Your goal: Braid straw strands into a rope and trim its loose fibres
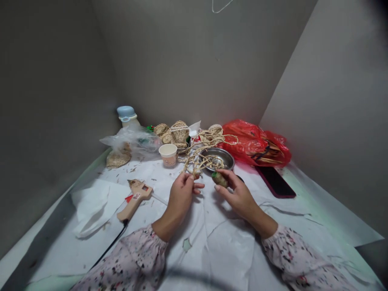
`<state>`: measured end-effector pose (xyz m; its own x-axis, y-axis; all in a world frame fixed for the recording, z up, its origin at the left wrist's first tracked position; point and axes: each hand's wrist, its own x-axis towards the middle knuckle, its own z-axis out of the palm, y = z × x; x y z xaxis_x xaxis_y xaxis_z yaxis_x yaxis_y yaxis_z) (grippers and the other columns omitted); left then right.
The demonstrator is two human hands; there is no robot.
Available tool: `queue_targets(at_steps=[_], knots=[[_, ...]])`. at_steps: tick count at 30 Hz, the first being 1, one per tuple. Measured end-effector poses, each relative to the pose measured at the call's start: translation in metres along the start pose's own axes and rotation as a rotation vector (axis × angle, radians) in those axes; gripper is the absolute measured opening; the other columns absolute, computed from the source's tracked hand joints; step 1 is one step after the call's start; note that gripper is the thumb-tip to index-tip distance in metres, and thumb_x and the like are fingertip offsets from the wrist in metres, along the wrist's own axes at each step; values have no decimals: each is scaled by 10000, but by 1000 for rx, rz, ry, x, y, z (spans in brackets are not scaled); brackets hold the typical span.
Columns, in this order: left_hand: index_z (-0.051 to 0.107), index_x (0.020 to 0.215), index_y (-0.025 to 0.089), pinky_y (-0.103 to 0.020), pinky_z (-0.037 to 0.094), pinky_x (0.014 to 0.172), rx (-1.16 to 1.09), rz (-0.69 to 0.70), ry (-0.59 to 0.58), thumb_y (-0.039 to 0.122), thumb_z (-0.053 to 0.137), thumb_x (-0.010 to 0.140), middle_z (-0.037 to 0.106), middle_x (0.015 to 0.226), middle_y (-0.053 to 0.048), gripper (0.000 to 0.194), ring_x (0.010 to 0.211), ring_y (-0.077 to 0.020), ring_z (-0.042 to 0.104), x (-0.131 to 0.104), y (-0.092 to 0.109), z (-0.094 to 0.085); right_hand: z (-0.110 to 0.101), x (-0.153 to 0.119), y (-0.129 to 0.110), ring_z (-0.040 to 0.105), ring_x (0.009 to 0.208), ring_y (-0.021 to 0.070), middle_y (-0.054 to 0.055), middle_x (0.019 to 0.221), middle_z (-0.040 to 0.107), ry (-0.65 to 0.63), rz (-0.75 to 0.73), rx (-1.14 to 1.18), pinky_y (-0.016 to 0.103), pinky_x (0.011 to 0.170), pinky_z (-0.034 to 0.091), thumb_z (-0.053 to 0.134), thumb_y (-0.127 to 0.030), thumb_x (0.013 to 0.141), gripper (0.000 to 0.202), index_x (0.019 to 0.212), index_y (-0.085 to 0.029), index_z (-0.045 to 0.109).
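Between the thumb and fingers of my right hand is a small olive-green roll with a bright green end. My left hand pinches the near end of a tan braided cord, its other fingers curled loosely. The cord loops away from me over the rim of a round metal bowl, which sits just beyond my hands with light fragments inside. A gap separates the two hands above the white paper.
A beige glue gun with a black cable lies left. Behind are a paper cup, a plastic bag, woven straw pieces and a blue-lidded bottle. Right are a red bag and a phone.
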<state>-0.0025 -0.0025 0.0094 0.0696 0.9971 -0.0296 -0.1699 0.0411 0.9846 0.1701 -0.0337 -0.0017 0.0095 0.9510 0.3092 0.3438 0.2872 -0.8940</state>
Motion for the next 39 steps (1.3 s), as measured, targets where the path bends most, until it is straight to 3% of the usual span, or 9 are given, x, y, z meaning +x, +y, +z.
queue_targets(at_steps=[3, 8, 12, 17, 23, 28, 32, 36, 39], knots=[[521, 815, 165, -223, 488, 527, -20, 8, 53, 301, 552, 804, 693, 939, -82, 140, 655, -137, 677, 2, 0, -2, -1, -1, 0, 585, 966, 231, 74, 1063, 651, -38, -46, -179, 385, 865, 432, 640, -296, 787, 339, 1116, -214, 623], [500, 825, 180, -241, 474, 549, 59, 34, 28, 331, 503, 854, 685, 760, -40, 153, 592, -131, 638, -2, -5, 0, 6, -4, -4, 620, 729, 172, 37, 902, 641, -141, 182, 270, 279, 566, 463, 559, -381, 865, 443, 1273, -223, 487], [514, 853, 178, -251, 469, 556, 123, 44, 8, 350, 510, 855, 671, 746, -32, 172, 583, -137, 624, -6, -6, 1, 17, -8, -10, 635, 722, 158, 39, 924, 630, -262, 264, 483, 283, 576, 503, 592, -422, 847, 540, 1331, -241, 438], [518, 831, 175, -252, 465, 549, 154, 29, -11, 332, 507, 848, 642, 722, -12, 158, 571, -137, 611, -9, -6, 2, 25, -11, -15, 621, 701, 131, 28, 985, 615, -239, 288, 505, 247, 546, 501, 701, -323, 761, 479, 1171, -257, 463], [506, 804, 174, -254, 465, 592, 133, 42, 16, 295, 485, 848, 626, 617, 3, 131, 554, -130, 591, -9, 0, 3, 21, -8, -10, 581, 672, 123, -38, 810, 562, -155, 258, 419, 198, 476, 454, 730, -296, 720, 457, 1081, -256, 452], [502, 787, 174, -261, 485, 618, 84, 62, 52, 296, 494, 850, 650, 634, -15, 137, 572, -134, 616, -8, 2, 3, 14, -4, -10, 650, 781, 166, -1, 919, 574, -140, 290, 531, 293, 622, 535, 662, -373, 778, 394, 1088, -249, 451], [510, 839, 173, -272, 509, 595, 17, 3, 63, 314, 524, 846, 672, 742, -37, 141, 580, -138, 637, -8, 0, 3, 15, -6, -11, 645, 885, 181, 9, 977, 571, -155, 284, 559, 316, 714, 541, 680, -267, 736, 449, 1125, -251, 455], [534, 893, 173, -283, 542, 590, -47, 5, 41, 317, 558, 826, 648, 911, -64, 161, 712, -163, 667, -8, -2, 5, 20, -8, -10, 644, 927, 171, 19, 1050, 584, -189, 252, 547, 293, 750, 523, 681, -163, 693, 512, 1138, -258, 446], [544, 876, 164, -273, 536, 577, -10, 3, -11, 306, 568, 813, 646, 883, -61, 158, 714, -169, 666, -7, -5, 5, 23, -9, -8, 643, 982, 174, 38, 1122, 588, -244, 218, 554, 315, 819, 512, 666, -146, 711, 535, 1174, -271, 428]])
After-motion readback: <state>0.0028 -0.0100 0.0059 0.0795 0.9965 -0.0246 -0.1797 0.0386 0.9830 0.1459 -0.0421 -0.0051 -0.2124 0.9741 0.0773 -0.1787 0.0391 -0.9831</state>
